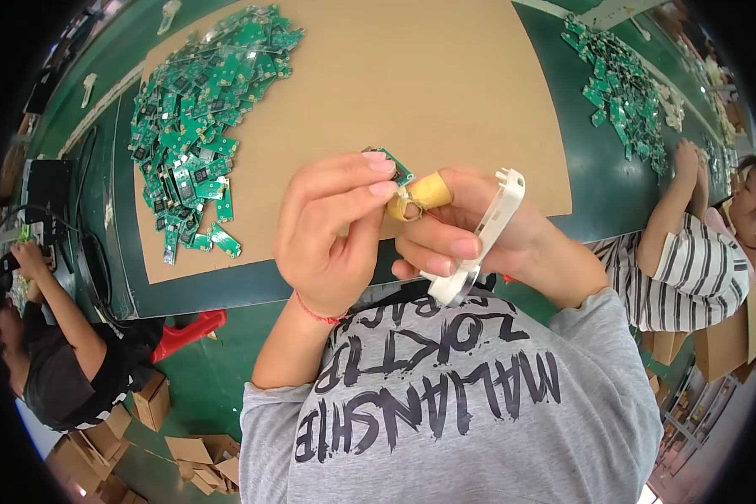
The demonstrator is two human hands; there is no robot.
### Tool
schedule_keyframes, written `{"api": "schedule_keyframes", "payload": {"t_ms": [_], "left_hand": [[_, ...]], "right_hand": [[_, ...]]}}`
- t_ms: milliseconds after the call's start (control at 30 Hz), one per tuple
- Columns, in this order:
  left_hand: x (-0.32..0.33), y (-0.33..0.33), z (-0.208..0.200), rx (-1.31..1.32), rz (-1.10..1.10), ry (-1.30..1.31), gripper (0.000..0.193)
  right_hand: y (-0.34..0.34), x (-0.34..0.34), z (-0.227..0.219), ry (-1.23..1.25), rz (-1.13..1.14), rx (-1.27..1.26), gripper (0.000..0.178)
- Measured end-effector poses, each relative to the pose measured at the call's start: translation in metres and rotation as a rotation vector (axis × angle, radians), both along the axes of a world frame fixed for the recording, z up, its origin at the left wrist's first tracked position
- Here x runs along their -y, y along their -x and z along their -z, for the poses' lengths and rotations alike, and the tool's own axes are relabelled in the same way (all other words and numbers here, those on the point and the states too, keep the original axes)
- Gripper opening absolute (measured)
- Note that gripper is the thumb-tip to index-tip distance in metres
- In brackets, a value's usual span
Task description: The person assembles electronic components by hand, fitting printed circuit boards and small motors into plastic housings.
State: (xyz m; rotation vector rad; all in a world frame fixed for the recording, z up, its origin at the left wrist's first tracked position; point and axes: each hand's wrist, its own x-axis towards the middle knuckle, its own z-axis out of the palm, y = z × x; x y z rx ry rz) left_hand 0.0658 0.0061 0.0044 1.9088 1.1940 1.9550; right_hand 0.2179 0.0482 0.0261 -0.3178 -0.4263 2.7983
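In front of my chest, my left hand [332, 227] pinches a small green circuit board [402, 174] between thumb and fingertips. Beside it, my right hand [470, 197] is closed around a long white plastic housing [497, 212], which stands tilted with small prongs at its upper end. A yellow wrap [429, 194] covers a right fingertip, which touches or nearly touches the board's lower end. The fingers hide part of the board. A large heap of green circuit boards [197, 126] lies on the left side of a brown cardboard sheet [395, 84].
The sheet rests on a dark green table [210, 294]. Another heap of boards [617, 88] lies at the far right. Co-workers sit on both sides, one in a striped shirt [701, 260], one in black [67, 378]. Cardboard boxes [202, 458] stand on the floor; black cables [92, 260] run at left.
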Motion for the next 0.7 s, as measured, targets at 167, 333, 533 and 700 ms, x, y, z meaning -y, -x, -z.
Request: {"api": "schedule_keyframes", "payload": {"t_ms": [167,333,533,700], "left_hand": [[0.0,0.005,0.001,0.008,0.063,-0.073,0.024],[-0.004,0.011,-0.001,-0.027,0.196,-0.113,0.017],[0.002,0.014,-0.004,-0.151,0.129,-0.057,0.016],[0.004,0.019,-0.009,-0.227,0.127,-0.024,0.017]], "right_hand": [[0.001,0.007,-0.003,0.105,-0.04,-0.031,0.029],[-0.001,0.005,-0.007,0.1,-0.061,-0.004,0.027],[-0.005,0.004,-0.001,0.123,-0.063,-0.019,0.029],[-0.004,0.003,0.002,-0.043,-0.065,0.059,0.031]]}}
